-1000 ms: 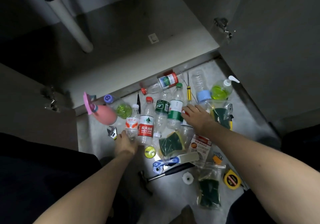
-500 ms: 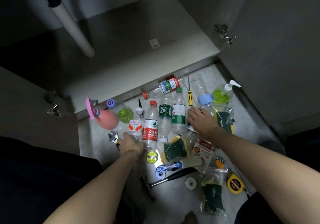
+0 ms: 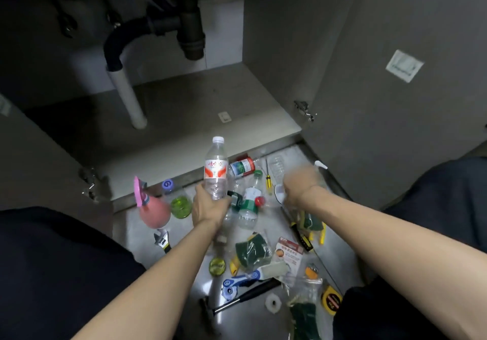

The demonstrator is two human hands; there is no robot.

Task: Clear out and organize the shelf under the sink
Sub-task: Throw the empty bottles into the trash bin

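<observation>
The left hand (image 3: 209,208) grips a clear water bottle (image 3: 216,173) by its lower half, fingers wrapped round it, and holds it upright (white cap on top, red-and-white label facing the camera) above the clutter on the floor (image 3: 137,231), in front of the shelf (image 3: 184,129) under the sink. The right hand (image 3: 299,187) is blurred; it seems to hold a bottle with a pale blue cap (image 3: 279,194), but whether the fingers close on it cannot be told. More bottles (image 3: 249,205) lie between the two hands. On the floor near them lie a pink spray bottle (image 3: 152,210), a wrench (image 3: 162,241), a screwdriver (image 3: 268,181), a hammer (image 3: 237,300) and a tape measure (image 3: 331,300).
</observation>
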